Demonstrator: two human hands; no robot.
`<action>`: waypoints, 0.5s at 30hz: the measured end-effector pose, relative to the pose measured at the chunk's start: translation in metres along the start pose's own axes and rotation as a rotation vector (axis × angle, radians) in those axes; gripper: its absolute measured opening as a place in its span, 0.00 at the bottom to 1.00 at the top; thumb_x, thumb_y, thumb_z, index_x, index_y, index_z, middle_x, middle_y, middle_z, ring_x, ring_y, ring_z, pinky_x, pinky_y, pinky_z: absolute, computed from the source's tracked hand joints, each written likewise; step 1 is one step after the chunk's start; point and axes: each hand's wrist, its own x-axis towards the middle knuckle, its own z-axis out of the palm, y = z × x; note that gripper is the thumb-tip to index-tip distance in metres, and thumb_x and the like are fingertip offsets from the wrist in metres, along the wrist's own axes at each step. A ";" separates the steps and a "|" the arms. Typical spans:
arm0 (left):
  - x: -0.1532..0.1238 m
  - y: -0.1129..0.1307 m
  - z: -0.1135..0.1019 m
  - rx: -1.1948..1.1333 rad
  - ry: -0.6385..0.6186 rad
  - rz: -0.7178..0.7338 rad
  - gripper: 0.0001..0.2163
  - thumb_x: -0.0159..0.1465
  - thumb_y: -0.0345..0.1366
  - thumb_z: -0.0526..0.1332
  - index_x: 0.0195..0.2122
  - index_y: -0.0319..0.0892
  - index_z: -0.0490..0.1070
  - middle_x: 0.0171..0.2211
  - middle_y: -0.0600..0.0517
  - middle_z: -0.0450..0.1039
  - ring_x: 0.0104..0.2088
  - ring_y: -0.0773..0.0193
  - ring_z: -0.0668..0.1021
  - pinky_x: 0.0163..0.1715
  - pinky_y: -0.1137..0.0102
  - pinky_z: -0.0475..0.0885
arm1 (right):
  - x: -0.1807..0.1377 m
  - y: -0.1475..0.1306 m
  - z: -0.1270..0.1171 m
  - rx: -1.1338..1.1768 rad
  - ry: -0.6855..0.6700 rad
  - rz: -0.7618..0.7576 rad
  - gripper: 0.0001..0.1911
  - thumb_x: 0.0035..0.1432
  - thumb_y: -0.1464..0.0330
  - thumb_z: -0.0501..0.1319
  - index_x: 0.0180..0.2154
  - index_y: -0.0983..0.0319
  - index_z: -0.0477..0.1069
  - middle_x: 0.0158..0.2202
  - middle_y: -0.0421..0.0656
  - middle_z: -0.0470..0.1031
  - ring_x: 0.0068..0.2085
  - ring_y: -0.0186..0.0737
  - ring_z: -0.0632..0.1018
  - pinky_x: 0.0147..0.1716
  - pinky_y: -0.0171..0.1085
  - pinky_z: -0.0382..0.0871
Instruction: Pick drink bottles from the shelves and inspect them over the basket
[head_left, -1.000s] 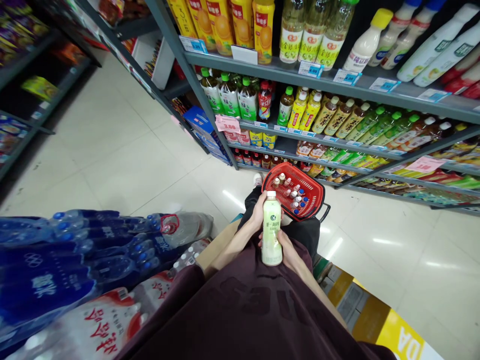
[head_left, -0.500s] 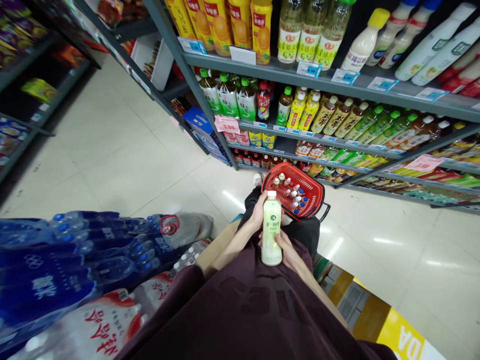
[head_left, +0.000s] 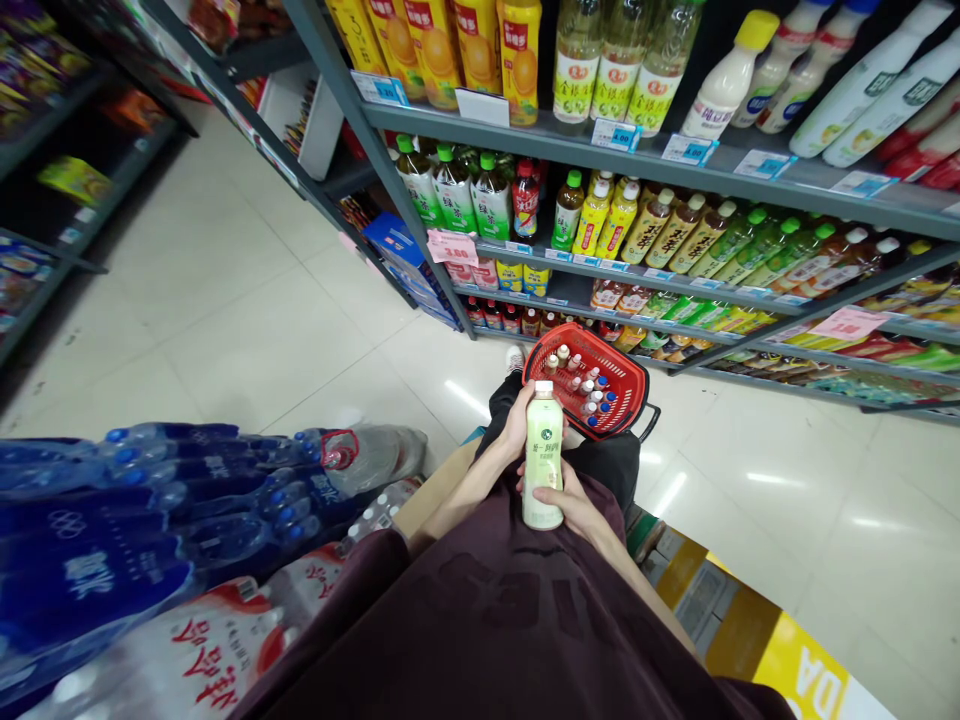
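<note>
A pale green drink bottle [head_left: 544,450] with a white cap stands nearly upright in front of my torso, its label facing me. My left hand [head_left: 517,420] grips it from the left near the top, the fingers partly hidden behind it. Lower down, my right hand [head_left: 571,498] holds the bottle from the right, with the thumb lying across its front. Just beyond the bottle is a red shopping basket [head_left: 634,378] with several small bottles standing in it.
Ahead, a grey shelf [head_left: 540,140] carries rows of drink bottles and price tags. Wrapped packs of water bottles [head_left: 97,560] lie to my left. Yellow cartons [head_left: 750,620] stand at my right. Pale tiled floor [head_left: 247,290] stretches between the shelves on the left.
My right thumb has moved down and further across the front of the bottle. The left hand keeps its hold, and the bottle stays in nearly the same place.
</note>
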 end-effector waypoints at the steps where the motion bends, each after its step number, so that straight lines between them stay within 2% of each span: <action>1: 0.000 0.000 0.000 0.001 0.000 -0.001 0.29 0.65 0.61 0.53 0.36 0.36 0.75 0.24 0.44 0.79 0.22 0.56 0.80 0.22 0.67 0.73 | 0.000 0.000 0.000 0.000 -0.002 0.003 0.34 0.43 0.68 0.76 0.52 0.57 0.68 0.45 0.45 0.82 0.39 0.45 0.83 0.38 0.41 0.79; 15: 0.000 0.000 0.000 0.005 0.013 -0.002 0.29 0.65 0.61 0.53 0.36 0.36 0.75 0.24 0.44 0.78 0.22 0.56 0.80 0.22 0.67 0.73 | 0.001 0.002 0.000 -0.036 0.014 -0.019 0.30 0.45 0.67 0.76 0.49 0.58 0.68 0.44 0.45 0.82 0.38 0.45 0.83 0.39 0.42 0.80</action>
